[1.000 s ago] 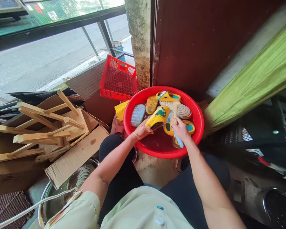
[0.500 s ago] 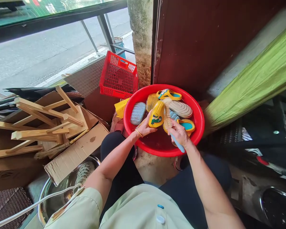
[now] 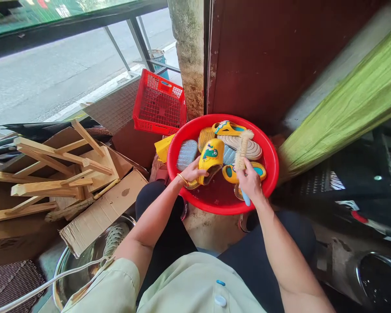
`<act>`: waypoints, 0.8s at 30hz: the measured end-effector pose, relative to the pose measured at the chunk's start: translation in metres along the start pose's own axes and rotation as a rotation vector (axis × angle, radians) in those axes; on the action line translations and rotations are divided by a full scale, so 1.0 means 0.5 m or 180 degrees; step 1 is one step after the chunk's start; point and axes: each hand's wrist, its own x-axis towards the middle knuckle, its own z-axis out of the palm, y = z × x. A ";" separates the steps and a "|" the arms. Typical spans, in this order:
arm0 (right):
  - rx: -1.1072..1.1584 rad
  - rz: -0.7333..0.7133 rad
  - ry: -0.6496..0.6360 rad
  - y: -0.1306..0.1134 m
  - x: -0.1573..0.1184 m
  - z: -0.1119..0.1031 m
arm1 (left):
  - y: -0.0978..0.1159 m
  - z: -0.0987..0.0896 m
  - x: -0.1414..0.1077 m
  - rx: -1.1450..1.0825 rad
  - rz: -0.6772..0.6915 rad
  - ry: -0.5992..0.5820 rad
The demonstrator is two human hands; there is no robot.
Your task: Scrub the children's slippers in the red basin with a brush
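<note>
My left hand [image 3: 194, 171] is closed on a yellow slipper [image 3: 214, 150] with a green dinosaur figure on its upper, its opening tipped toward me. In my right hand [image 3: 250, 180] is a scrub brush [image 3: 242, 152] with pale bristles and a blue handle, held apart from that slipper. Both hands are over a red basin [image 3: 273, 182]. Inside it lie a yellow slipper [image 3: 230, 128] at the back, a beige sole [image 3: 247, 149], a grey-blue sole [image 3: 187, 155] at the left, and a yellow slipper with a blue lining [image 3: 259, 169] beside the brush.
A red plastic crate [image 3: 159, 104] stands behind the basin. On the left, upturned wooden stools [image 3: 61, 161] lie over cardboard [image 3: 106, 208], near a metal bowl [image 3: 60, 278]. A green cloth [image 3: 342, 100] hangs at the right, by a dark red panel [image 3: 257, 61].
The brush has come away from the held slipper and moved right, now more upright. My left hand has turned the slipper so its dinosaur side faces up and its opening faces me.
</note>
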 end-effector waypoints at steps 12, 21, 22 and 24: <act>-0.0729 -0.0210 -0.1089 -0.068 -0.015 0.040 | -0.050 0.001 0.015 0.2591 -0.0035 0.0687; -0.0793 -0.0154 -0.1520 -0.067 -0.003 0.046 | -0.080 0.016 0.024 0.2403 -0.0352 0.0217; -0.0784 -0.0130 -0.1552 -0.065 -0.003 0.046 | -0.076 0.010 0.025 0.2399 -0.0370 0.0273; -0.0743 -0.0116 -0.1622 -0.058 -0.002 0.045 | -0.064 -0.004 0.029 0.2496 -0.0311 0.0736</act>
